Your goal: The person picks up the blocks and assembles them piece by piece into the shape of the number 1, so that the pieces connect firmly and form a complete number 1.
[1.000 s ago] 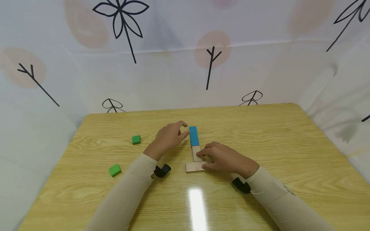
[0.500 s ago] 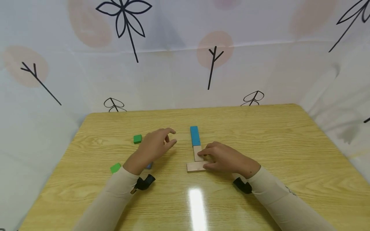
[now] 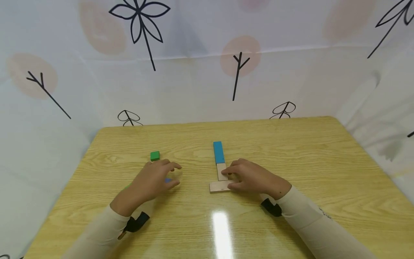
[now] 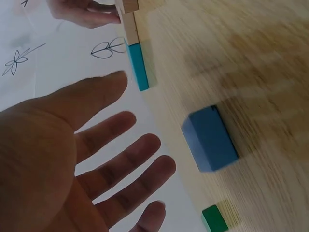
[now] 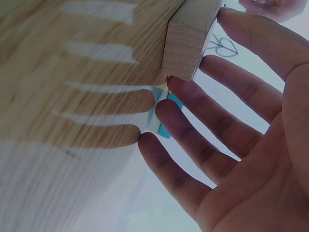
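left hand shifted left and back from the blue bar, now by the blue block; right hand about where it was.
left grip spread, thumb well off the fingers, holding nothing. blue block sits on the desk, apart from and just past the fingertips in the left wrist view; head view shows only part, between thumb and forefinger. its longer edges seem to run roughly with the blue bar. key relation, as i judge it: that long axis against the thumb-to-finger gap. left hand clearly nearer; right hand well apart, grip loosely spread, forefinger at the pale block, thumb at the pale crosswise bar. green block lies beyond the left hand.
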`<state>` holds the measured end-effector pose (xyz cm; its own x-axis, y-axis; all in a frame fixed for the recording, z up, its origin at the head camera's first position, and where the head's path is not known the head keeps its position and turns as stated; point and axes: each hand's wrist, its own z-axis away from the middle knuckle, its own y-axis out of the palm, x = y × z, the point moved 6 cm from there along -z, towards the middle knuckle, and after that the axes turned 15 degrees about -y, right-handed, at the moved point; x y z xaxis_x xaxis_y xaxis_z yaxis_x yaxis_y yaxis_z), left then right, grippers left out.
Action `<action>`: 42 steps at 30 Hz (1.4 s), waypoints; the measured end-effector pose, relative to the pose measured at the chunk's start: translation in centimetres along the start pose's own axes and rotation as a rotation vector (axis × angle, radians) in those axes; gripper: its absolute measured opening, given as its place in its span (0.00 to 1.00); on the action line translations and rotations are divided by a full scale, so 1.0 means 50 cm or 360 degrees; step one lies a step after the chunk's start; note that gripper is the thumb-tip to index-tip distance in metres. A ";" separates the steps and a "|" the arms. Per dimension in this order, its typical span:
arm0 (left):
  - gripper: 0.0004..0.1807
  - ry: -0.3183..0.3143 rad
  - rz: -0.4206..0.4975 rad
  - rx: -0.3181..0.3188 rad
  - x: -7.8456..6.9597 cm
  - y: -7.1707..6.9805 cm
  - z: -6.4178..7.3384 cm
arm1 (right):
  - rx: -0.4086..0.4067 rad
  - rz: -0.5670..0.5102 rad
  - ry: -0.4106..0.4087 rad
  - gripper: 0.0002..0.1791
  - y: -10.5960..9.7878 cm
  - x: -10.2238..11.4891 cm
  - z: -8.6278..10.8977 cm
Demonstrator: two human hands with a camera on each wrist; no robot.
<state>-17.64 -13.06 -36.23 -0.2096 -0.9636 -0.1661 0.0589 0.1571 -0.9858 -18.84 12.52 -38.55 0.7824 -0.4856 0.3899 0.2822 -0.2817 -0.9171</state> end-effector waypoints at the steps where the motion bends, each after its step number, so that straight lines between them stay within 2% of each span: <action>1: 0.23 0.0015 -0.0014 0.0016 0.003 0.001 0.005 | 0.0000 0.0005 0.0001 0.22 0.000 0.000 0.001; 8: 0.24 0.0082 -0.0003 0.0144 0.018 0.011 0.018 | 0.0007 0.0004 0.0012 0.22 0.000 -0.003 0.004; 15: 0.23 0.0130 -0.0048 0.0122 0.028 0.011 0.018 | 0.0002 -0.0002 0.0000 0.23 -0.002 -0.001 0.001; 30: 0.18 0.0108 -0.0077 0.0203 0.040 0.019 0.010 | -0.0001 0.0006 0.0000 0.23 -0.003 0.000 0.002; 42: 0.15 0.0085 0.0001 0.0259 0.049 0.015 0.004 | -0.0005 0.0001 0.0002 0.22 -0.002 0.000 -0.001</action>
<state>-17.93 -15.36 -37.37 -0.2611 -0.9499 -0.1720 0.2157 0.1163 -0.9695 -18.87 12.49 -38.47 0.7819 -0.4868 0.3894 0.2800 -0.2838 -0.9171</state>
